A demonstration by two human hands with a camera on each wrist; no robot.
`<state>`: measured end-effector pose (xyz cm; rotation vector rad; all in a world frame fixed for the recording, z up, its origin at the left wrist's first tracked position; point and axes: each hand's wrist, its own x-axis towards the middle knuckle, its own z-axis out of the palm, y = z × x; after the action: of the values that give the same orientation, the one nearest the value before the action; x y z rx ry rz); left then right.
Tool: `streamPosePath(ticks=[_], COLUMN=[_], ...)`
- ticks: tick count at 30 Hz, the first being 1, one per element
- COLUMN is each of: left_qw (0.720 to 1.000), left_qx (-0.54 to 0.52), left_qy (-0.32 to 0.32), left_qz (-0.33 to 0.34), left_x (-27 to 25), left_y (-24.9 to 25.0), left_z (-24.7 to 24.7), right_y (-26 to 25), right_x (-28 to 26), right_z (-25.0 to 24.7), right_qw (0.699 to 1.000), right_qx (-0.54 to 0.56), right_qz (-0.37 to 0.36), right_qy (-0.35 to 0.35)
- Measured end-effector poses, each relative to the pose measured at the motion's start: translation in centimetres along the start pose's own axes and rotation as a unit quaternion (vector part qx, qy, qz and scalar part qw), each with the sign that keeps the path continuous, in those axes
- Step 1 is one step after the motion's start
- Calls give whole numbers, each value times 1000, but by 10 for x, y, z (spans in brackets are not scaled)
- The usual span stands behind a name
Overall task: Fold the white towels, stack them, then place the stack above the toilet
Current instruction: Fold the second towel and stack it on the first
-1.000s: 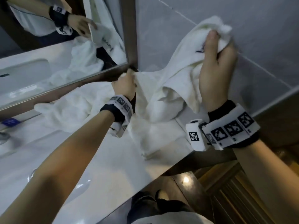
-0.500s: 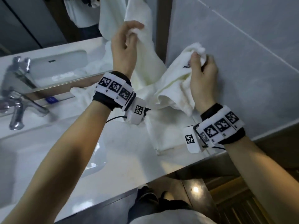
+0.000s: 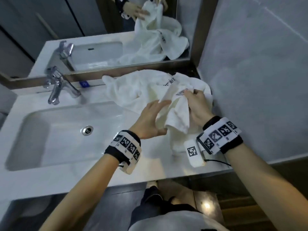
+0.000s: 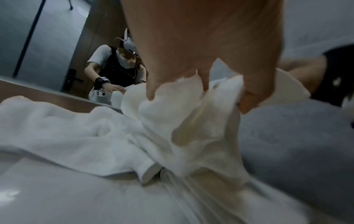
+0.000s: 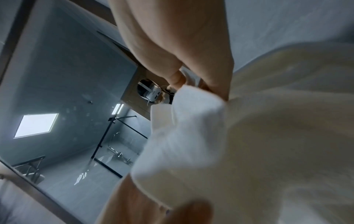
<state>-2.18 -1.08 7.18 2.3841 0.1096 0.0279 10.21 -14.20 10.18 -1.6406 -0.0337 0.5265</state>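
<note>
I hold a white towel (image 3: 178, 117) (image 4: 191, 121) (image 5: 249, 136) bunched between both hands, just above the right end of the white counter (image 3: 150, 165). My right hand (image 3: 189, 93) (image 5: 191, 84) pinches its upper corner, near a small printed label. The left hand (image 3: 160, 117) (image 4: 201, 91) holds the towel's left side, fingers stretched along it and the thumb underneath. The towel's lower part hangs to the counter. More white towels (image 3: 133, 87) lie crumpled against the mirror, behind my hands. No toilet is in view.
The sink basin (image 3: 58, 134) with its drain takes up the counter's left part, and a chrome tap (image 3: 56, 87) stands behind it. The mirror (image 3: 100, 30) runs along the back. A grey tiled wall (image 3: 258, 80) closes the right side.
Both hands came down from the wall to just above the counter. The left hand let go of the raised corner and now holds the towel close beside the right hand.
</note>
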Motion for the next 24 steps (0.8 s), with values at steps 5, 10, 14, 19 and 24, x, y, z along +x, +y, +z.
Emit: streamPosePath(ticks=[5,10,14,19,24], left_qw=[984,958,921,894,905], left_qx=[-106,-158,-236,-240,-217], left_qy=[136,220,251,311,319], left_qz=[-37,-89,-183,-214,-177], left_x=[-6,-11,-17,-17,-3], left_y=[-5,-14,-32,-45,-39], left_z=[13,12,0,-10,-13], right_y=[12,23,31,39,44], right_x=[-7,-7,-2,4,5], right_z=[2,-10,-29,-66,-82], right_qw=[996,984,983,989,979], right_qx=[15,-53,-129,-134,-177], right_qz=[26,21,-6,-51,-37], right_qy=[-78,-166,-129,-22,98])
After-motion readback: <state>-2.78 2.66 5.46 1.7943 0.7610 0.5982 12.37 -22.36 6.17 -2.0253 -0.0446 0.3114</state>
